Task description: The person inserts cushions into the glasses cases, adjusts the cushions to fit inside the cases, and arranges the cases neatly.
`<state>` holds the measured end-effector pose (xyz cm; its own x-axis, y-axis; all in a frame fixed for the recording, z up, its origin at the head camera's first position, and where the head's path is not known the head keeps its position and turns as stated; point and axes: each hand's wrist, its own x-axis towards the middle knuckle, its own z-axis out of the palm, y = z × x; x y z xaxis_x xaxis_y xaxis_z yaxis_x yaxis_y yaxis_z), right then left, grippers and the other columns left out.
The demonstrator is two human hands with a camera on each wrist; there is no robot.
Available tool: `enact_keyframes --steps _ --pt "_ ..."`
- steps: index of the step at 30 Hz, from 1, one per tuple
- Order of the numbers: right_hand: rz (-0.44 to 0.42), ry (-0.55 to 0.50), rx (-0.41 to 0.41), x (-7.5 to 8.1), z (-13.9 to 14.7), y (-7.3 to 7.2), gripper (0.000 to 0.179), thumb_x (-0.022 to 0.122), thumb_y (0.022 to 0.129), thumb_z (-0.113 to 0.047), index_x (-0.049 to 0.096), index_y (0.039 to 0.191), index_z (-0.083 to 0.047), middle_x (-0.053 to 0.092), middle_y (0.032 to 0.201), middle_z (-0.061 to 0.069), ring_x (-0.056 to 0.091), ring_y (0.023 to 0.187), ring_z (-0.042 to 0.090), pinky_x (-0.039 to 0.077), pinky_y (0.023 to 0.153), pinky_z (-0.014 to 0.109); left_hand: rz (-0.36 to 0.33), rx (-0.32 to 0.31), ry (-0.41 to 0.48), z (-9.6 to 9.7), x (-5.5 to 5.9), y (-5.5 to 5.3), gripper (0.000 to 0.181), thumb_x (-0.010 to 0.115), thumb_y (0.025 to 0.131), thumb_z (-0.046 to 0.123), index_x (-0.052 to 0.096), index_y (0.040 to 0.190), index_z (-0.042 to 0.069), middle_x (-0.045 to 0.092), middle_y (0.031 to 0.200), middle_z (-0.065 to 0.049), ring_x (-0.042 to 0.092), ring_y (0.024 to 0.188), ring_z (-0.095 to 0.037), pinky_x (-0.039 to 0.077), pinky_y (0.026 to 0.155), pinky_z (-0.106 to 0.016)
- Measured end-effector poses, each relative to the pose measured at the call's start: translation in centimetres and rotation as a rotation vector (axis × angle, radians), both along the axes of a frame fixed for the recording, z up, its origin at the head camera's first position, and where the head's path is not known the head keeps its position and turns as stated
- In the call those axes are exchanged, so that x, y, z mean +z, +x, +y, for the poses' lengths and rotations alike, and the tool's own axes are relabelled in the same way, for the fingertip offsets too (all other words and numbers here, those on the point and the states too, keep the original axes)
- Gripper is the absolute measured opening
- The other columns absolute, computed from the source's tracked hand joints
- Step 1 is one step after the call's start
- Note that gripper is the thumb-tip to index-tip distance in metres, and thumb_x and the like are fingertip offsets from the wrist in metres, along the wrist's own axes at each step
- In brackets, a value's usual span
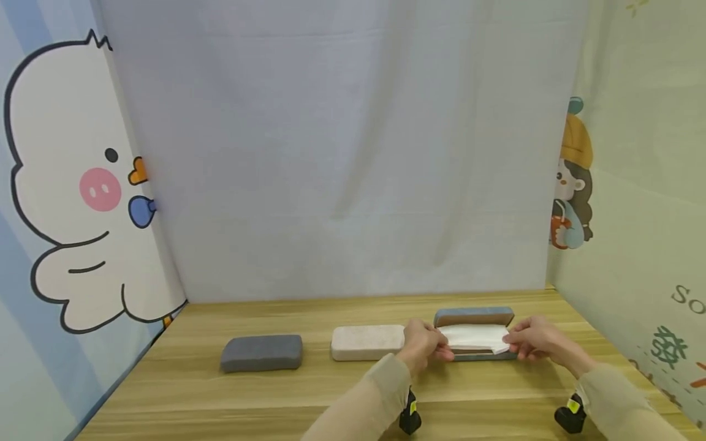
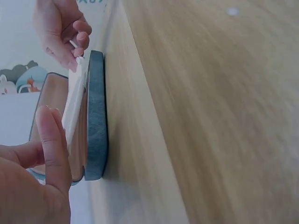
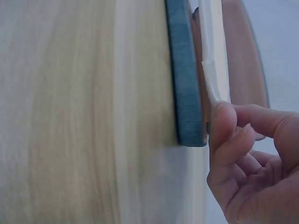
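Note:
An eyeglass case (image 1: 485, 356), blue outside and brown inside, stands with its lid (image 1: 474, 316) raised at the right of the table. Just over its opening, a folded white cloth (image 1: 475, 337) is stretched between both hands. My right hand (image 1: 543, 342) pinches the cloth's right end between thumb and fingers, clearest in the right wrist view. At the other end, my left hand (image 1: 423, 348) pinches the left edge; its index finger (image 2: 52, 144) partly hides that grip in the left wrist view. The cloth covers most of the case's inside.
A closed cream case (image 1: 364, 343) lies directly left of my left hand. Farther left is a closed dark grey case (image 1: 261, 353). The wooden table (image 1: 220, 404) ends at a pale curtain (image 1: 331, 153) behind, with printed sheets along both sides.

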<state>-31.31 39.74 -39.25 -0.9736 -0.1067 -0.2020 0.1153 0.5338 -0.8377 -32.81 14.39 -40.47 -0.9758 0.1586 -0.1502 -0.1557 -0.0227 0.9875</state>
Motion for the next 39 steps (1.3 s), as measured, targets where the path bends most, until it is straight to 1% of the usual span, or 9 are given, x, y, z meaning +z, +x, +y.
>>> enact_keyframes --steps 5,12,16,21,27,29,31,35,39 --pt "0.039 0.079 -0.061 -0.9 0.0 -0.4 0.018 0.064 0.089 -0.01 0.061 0.095 0.007 0.064 0.063 0.0 0.058 0.047 0.007 0.046 0.043 0.017 0.01 0.024 -0.046 1.0 -0.8 -0.2 0.011 0.062 0.075 -0.017 0.064 0.069 -0.008 0.067 0.059 -0.023 0.052 0.032 -0.01 0.056 0.041 -0.026" --pt "0.079 0.14 -0.103 -0.9 -0.1 -0.6 0.017 0.066 0.085 -0.005 0.063 0.091 0.01 0.061 0.057 0.0 0.054 0.042 0.006 0.046 0.04 0.018 0.029 0.052 -0.113 2.0 -1.3 0.0 0.017 0.057 0.069 -0.02 0.062 0.057 -0.009 0.049 0.039 -0.003 0.043 0.027 -0.007 0.038 0.026 -0.016" --pt "0.1 0.161 -0.108 -0.9 -0.3 -0.6 0.012 0.068 0.082 -0.004 0.066 0.085 0.008 0.059 0.053 -0.002 0.05 0.04 0.004 0.045 0.039 0.017 0.056 0.072 -0.215 2.1 -1.3 0.0 0.019 0.059 0.068 -0.018 0.061 0.053 -0.006 0.048 0.037 -0.002 0.04 0.026 -0.006 0.031 0.024 -0.014" --pt "0.144 0.204 -0.109 -1.2 -0.4 -0.5 0.009 0.069 0.078 -0.004 0.066 0.075 0.004 0.054 0.047 -0.005 0.043 0.037 0.002 0.039 0.038 0.016 0.118 0.057 -0.334 2.0 -1.6 -0.1 0.027 0.058 0.067 -0.016 0.055 0.048 0.003 0.044 0.036 0.001 0.036 0.025 -0.006 0.026 0.024 -0.014" --pt "0.205 0.223 -0.07 -1.6 0.0 -0.4 0.012 0.071 0.079 -0.008 0.064 0.073 0.0 0.044 0.045 -0.009 0.035 0.036 0.001 0.033 0.037 0.016 0.095 -0.027 -0.312 1.2 -1.4 -0.3 0.027 0.057 0.071 -0.015 0.055 0.051 0.002 0.041 0.037 0.002 0.038 0.027 -0.005 0.028 0.026 -0.013" --pt "0.207 0.214 -0.042 -1.4 0.4 -0.4 0.017 0.071 0.082 -0.013 0.062 0.076 0.0 0.04 0.045 -0.01 0.033 0.037 0.002 0.031 0.037 0.017 0.057 -0.078 -0.294 0.8 -1.1 -0.3 0.021 0.059 0.075 -0.012 0.056 0.058 -0.001 0.043 0.038 0.001 0.04 0.029 -0.006 0.031 0.027 -0.013" --pt "0.186 0.193 -0.006 -1.2 0.9 -0.4 0.024 0.07 0.086 -0.019 0.06 0.084 0.003 0.038 0.046 -0.009 0.03 0.037 0.002 0.03 0.037 0.016 0.011 -0.136 -0.279 0.5 -0.9 -0.4 0.009 0.062 0.079 -0.009 0.055 0.077 -0.004 0.045 0.042 0.0 0.042 0.03 -0.007 0.035 0.029 -0.014" --pt "0.118 0.129 0.112 -1.1 2.0 -0.7 0.057 0.07 0.088 -0.026 0.044 0.122 0.012 0.045 0.056 -0.005 0.033 0.041 0.004 0.033 0.039 0.017 -0.055 -0.232 -0.225 0.1 -0.6 -0.6 0.063 0.066 0.075 -0.015 0.034 0.126 0.002 0.05 0.052 -0.006 0.047 0.036 -0.011 0.044 0.034 -0.016" --pt "0.075 0.065 0.243 -1.4 2.8 -1.2 0.101 0.074 0.085 -0.022 0.002 0.147 0.01 0.054 0.07 0.0 0.043 0.047 0.006 0.04 0.042 0.018 -0.048 -0.26 -0.186 0.0 -0.6 -0.8 0.1 0.064 0.067 -0.028 0.02 0.145 0.016 0.054 0.071 -0.017 0.05 0.039 -0.014 0.048 0.037 -0.018"
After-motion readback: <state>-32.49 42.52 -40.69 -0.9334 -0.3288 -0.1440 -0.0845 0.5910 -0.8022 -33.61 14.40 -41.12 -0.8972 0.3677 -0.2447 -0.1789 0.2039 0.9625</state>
